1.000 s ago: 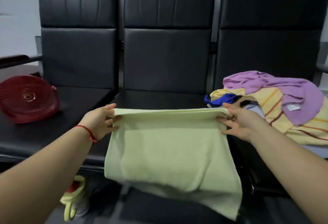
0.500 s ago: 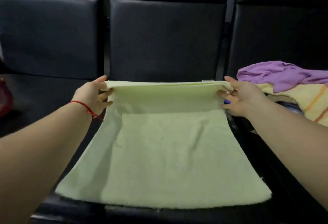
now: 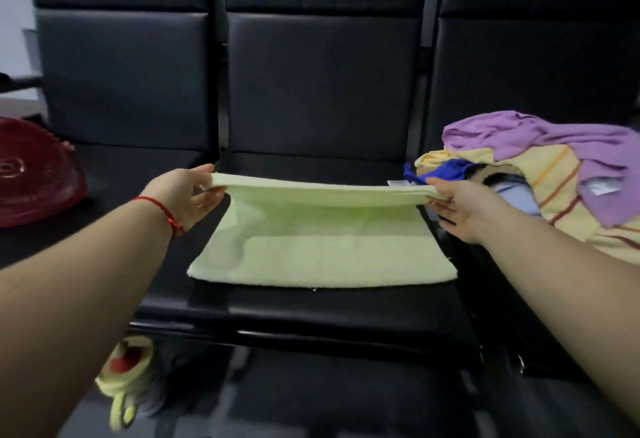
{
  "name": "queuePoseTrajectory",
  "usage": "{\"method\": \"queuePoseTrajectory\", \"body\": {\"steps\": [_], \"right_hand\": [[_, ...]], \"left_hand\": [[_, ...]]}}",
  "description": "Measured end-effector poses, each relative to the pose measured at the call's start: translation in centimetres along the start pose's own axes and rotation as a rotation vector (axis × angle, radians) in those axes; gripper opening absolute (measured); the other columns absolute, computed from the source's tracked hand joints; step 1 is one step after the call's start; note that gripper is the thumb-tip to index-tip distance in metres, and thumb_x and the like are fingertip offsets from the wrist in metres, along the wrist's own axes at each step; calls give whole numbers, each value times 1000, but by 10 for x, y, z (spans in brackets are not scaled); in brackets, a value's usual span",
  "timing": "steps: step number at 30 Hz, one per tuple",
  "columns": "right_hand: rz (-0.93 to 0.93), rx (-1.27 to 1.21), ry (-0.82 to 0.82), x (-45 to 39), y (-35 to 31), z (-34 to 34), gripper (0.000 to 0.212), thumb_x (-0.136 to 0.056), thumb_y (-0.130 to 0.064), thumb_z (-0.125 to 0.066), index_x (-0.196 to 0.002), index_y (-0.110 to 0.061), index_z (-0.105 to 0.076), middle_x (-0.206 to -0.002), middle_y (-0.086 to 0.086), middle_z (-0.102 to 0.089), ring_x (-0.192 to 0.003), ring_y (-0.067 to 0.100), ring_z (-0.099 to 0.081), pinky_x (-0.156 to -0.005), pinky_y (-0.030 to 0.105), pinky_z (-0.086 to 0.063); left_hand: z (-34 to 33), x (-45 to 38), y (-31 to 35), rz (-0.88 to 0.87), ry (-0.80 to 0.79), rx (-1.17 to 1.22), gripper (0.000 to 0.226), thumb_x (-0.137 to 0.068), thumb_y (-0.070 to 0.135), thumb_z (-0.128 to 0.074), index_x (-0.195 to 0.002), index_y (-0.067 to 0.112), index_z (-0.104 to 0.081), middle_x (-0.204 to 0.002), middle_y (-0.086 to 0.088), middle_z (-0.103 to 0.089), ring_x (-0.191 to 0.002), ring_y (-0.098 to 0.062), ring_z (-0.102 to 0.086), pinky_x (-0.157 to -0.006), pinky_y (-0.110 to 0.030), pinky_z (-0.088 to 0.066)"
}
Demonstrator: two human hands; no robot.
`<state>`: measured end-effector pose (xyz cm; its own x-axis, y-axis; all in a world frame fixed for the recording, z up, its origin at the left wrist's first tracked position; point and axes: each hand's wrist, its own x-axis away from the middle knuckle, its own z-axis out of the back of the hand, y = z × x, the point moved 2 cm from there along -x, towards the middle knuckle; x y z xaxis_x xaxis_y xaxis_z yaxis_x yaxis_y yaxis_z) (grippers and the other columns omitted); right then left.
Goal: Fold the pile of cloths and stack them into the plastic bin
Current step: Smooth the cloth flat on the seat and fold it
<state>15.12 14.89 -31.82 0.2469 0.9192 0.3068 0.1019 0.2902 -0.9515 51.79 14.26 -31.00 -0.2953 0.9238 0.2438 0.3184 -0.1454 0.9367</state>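
Observation:
A pale green cloth (image 3: pixel 322 250) lies partly on the middle black seat (image 3: pixel 346 309), its near part flat and its far edge lifted. My left hand (image 3: pixel 187 195) pinches the far left corner; a red string circles that wrist. My right hand (image 3: pixel 460 205) pinches the far right corner. A pile of cloths (image 3: pixel 561 174) sits on the right seat, with a purple cloth on top, a yellow striped one beneath and a blue one at its left. The red plastic bin (image 3: pixel 31 174) lies tipped on the left seat.
Three black padded chairs stand in a row with tall backrests (image 3: pixel 322 80) behind the seats. A yellow and red shoe (image 3: pixel 128 378) is on the dark floor under the left seat. A pale wall shows at the far left.
The cloth hung from my hands in front of the seats a second ago. It now rests folded over on the middle seat, with both hands still holding the far edge.

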Motion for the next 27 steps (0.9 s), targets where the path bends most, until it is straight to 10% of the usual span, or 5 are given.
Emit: {"method": "queuePoseTrajectory", "body": {"steps": [5,9,14,27], "right_hand": [[-104,265,13,34,37,19,20,-96,-18,-50,-109,-20,-65,-78,-6,-55,-64,7,-47,-66,22,-37],[-163,495,-17,51,48,21,20,-94,-14,-52,-109,-11,-66,-72,-1,-55,-56,9,-46,-47,16,-35],[-48,546,55,56,32,22,5,-90,-12,-59,-89,-7,-59,-69,5,-54,-52,11,-46,-50,22,-35],[-223,829,22,47,50,24,25,-89,-20,-63,-74,-8,-46,-62,4,-42,-50,10,-37,-43,19,-32]], "left_hand": [[28,32,-34,26,49,-224,33,-95,1,-45,-126,4,-54,-83,-4,-54,-63,-13,-54,-39,-13,-46],[44,42,-59,6,107,-511,33,-87,-12,-49,-115,-1,-60,-73,-10,-57,-61,-20,-56,-62,-26,-55],[39,45,-54,-52,133,-691,29,-84,-10,-52,-69,14,-53,-73,-12,-57,-78,-26,-57,-83,-40,-54],[39,54,-55,33,229,-1369,19,-85,25,-51,-83,7,-57,-78,-8,-55,-66,-19,-50,-55,-27,-36]]}}
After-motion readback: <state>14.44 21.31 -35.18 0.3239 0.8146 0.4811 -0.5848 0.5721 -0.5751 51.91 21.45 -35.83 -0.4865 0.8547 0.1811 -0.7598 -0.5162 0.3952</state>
